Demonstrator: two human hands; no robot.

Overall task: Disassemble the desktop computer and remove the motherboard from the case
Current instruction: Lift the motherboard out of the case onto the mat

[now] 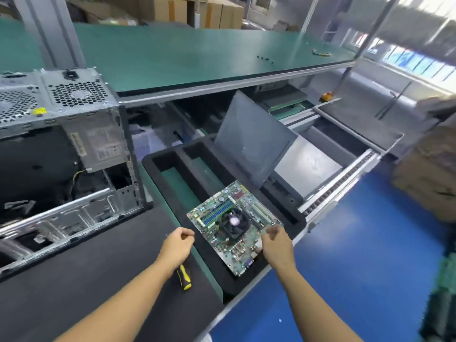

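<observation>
The green motherboard [234, 223], with a black fan at its middle, lies flat on the black foam tray [172, 154] at the bench's right end. It is out of the open metal computer case [61, 144], which stands on the left. My left hand [176, 245] hovers just left of the board with loosely curled fingers and holds nothing. My right hand [276, 245] is at the board's right corner, fingers loosely curled over its edge, with no clear grip on it.
A black-and-yellow screwdriver [183, 277] lies on the dark mat under my left wrist. A dark grey side panel [251, 137] leans at the tray's far end. A green shelf [197, 58] runs above the bench. Blue floor lies to the right.
</observation>
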